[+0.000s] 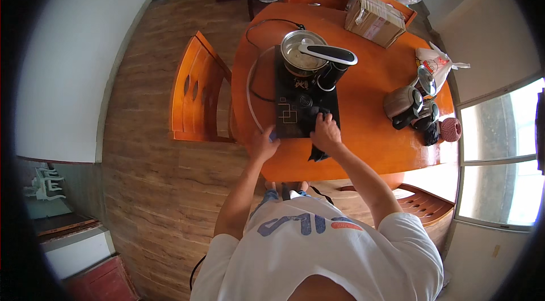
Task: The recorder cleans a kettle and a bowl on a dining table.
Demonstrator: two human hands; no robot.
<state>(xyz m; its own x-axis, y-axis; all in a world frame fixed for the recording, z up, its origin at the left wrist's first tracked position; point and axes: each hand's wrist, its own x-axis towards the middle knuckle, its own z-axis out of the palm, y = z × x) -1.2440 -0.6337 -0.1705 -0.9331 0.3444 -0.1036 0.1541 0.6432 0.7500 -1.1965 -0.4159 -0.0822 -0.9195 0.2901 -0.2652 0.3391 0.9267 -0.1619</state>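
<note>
A black electric tea stove (287,130) with pale line patterns lies on the wooden table. My right hand (327,134) presses a bunched black cloth (318,154) onto its front right part, and one end of the cloth hangs past the front edge. At the front left corner, my left hand (265,145) touches the stove beside a small blue thing; most of its fingers are hidden. Farther back on the stove stands a round metal pot (294,56). Over the pot reaches a black arm with a pale rim (330,54), above a black upright column (332,77).
The orange wooden table (362,130) carries a cardboard box (374,17), a tied plastic bag (443,64), metal kettles (398,103) and a ball of pink twine (450,129). A dark cable (266,22) loops at the left. A wooden chair (196,96) stands by the table's left edge.
</note>
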